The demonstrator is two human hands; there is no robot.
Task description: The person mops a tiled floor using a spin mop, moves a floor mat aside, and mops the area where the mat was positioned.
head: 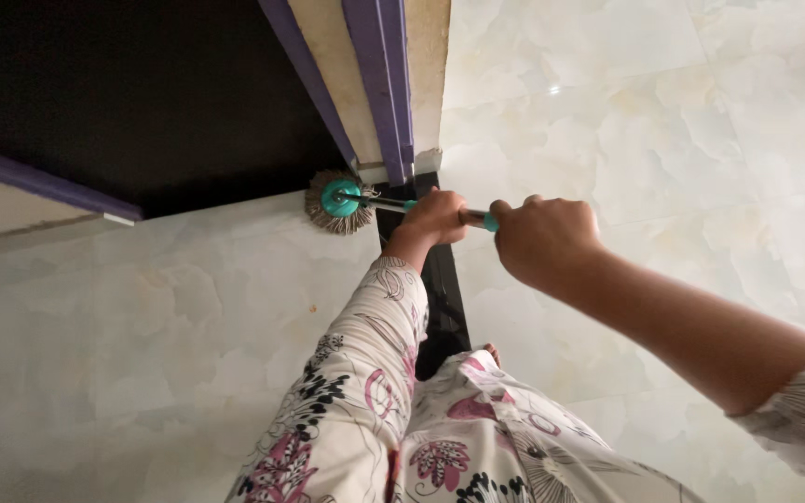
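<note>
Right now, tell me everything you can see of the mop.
The mop has a round teal plastic hub ringed by greyish-brown strands, pressed to the pale marble-look floor at the dark doorway, beside the purple door frame. Its thin metal handle with a teal grip runs back toward the person, gripped by the left hand ahead and the right hand behind.

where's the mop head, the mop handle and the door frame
mop head [339, 201], head view, on its teal round hub
mop handle [386, 201], head view, on the bare metal rod between hub and left hand
door frame [379, 84], head view, on its purple strip
</note>
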